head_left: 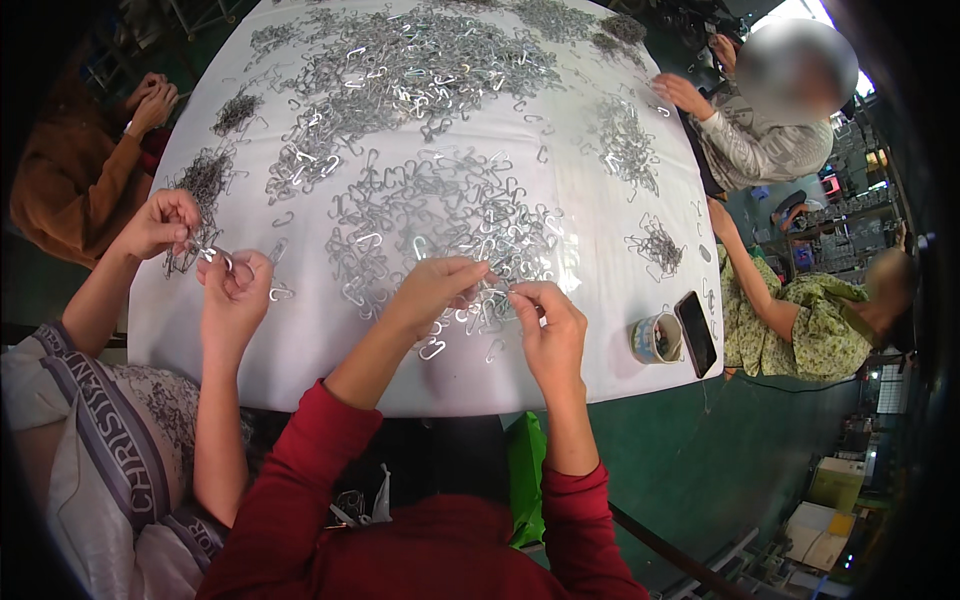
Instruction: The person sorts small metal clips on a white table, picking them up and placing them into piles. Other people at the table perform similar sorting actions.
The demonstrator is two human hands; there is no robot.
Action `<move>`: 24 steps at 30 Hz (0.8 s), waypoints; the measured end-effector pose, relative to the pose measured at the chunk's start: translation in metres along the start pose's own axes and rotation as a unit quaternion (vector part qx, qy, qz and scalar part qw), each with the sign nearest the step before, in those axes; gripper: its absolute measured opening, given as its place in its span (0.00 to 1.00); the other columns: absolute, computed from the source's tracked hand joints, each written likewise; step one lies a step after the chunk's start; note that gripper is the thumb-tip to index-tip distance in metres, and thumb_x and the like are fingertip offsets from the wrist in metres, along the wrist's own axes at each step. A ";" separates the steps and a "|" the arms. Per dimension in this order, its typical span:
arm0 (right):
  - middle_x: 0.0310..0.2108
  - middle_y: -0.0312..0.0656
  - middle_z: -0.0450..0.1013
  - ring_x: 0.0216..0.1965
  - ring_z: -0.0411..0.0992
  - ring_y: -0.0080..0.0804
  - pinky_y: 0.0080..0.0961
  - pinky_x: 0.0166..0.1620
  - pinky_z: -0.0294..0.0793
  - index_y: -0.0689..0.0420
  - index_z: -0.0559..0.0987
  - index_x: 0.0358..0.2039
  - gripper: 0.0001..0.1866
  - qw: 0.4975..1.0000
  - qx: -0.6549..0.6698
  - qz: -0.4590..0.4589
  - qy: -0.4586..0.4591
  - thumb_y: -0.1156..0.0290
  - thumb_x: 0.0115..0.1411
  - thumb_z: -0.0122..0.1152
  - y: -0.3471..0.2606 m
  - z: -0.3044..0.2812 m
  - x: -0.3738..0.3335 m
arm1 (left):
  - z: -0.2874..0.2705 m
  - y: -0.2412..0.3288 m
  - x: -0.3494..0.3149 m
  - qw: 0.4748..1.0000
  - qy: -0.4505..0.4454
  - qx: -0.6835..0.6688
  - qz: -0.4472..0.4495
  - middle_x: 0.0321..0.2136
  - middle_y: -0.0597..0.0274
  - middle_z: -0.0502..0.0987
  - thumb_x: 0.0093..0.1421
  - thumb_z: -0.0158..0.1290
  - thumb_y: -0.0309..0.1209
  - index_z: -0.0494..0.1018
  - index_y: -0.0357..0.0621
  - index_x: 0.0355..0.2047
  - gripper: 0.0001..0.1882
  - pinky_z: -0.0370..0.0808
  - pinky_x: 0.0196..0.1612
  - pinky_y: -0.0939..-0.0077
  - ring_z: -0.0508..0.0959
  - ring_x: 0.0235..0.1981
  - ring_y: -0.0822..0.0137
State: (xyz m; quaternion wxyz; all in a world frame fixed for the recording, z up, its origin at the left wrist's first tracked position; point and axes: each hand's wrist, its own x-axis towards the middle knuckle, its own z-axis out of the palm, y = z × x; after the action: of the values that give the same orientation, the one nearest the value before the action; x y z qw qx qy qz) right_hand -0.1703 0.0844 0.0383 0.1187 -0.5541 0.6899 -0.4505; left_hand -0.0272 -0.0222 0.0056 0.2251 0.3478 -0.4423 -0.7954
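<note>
My left hand (440,292) is closed in a pinch, with a thin bit of metal, by its look a small wire hook (492,278), at its fingertips. Close beside it, my right hand (553,325) has thumb and forefinger pressed together; what they hold is too small to make out. Both hands are above the near edge of a loose spread of bent silver wire hooks (385,205) on the white-covered table (600,350). A few single hooks lie just under and beside my left hand.
A larger heap of hooks (400,70) covers the far table. A cup (656,338) and a dark phone (696,335) stand and lie at the right edge. At my left, a co-worker's hands (235,280) hold metal pieces. More people sit around, and a green bag (525,480) hangs below the edge.
</note>
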 end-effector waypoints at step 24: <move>0.28 0.43 0.73 0.27 0.74 0.43 0.33 0.30 0.74 0.60 0.81 0.34 0.07 0.989 -0.064 -0.074 -0.109 0.78 0.53 0.64 0.003 0.003 -0.002 | -0.019 -0.002 -0.001 0.996 -0.031 0.065 -0.052 0.19 0.70 0.74 0.60 0.59 0.39 0.81 0.40 0.33 0.13 0.68 0.25 0.84 0.71 0.20 0.78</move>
State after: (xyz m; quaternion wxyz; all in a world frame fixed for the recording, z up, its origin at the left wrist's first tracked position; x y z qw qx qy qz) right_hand -0.1695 0.0849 0.0341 0.1237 -0.6562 0.6571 -0.3498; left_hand -0.0123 -0.0314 -0.0030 0.1471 0.3592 -0.4810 -0.7862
